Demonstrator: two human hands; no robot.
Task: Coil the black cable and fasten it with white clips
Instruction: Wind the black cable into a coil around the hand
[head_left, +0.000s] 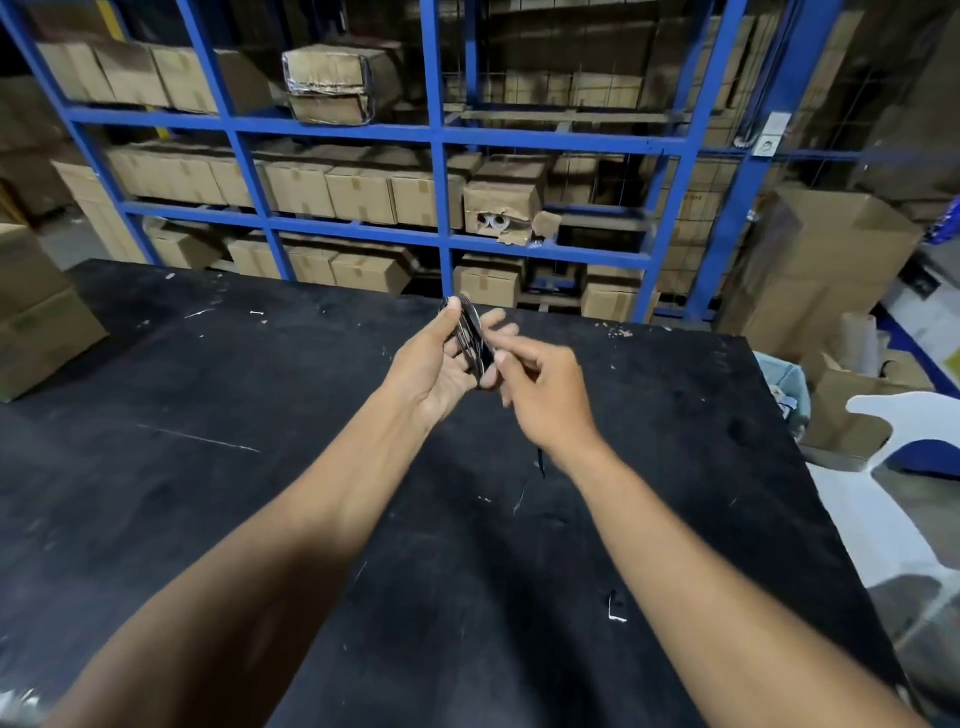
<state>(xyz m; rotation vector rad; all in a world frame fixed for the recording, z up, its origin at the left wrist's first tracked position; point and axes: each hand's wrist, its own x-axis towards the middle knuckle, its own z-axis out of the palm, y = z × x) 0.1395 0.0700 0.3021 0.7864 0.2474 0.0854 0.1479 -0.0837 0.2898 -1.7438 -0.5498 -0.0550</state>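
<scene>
Black cable (470, 335), wound into a small upright coil, held above the black table (208, 467) near its far edge. Gripped by the left hand (434, 366): thumb stretched up along the coil's near-left side to its top, other fingers wrapped behind and showing past the coil's right side. Closed around the loops, not loosely. Right hand (543, 395) just right of the coil, touching its lower part — thumb and forefinger pinched together against the strands, remaining fingers curled in. Whether anything small sits inside that pinch cannot be told; too blurred. Short dark strand (541, 462) dangling below the right wrist, above the table, probably the cable's loose end. Both forearms bare, reaching in from the near edge of the table towards the coil.

On the table near the right forearm, a small bent white-tipped piece (616, 608) — possibly a clip, not clear enough to say. White flecks and scratches scattered over the tabletop. Beyond the table's far edge, blue shelving (441, 140) filled with cardboard boxes (358, 195). Right of the table, more cartons and a white chair (893, 499).
</scene>
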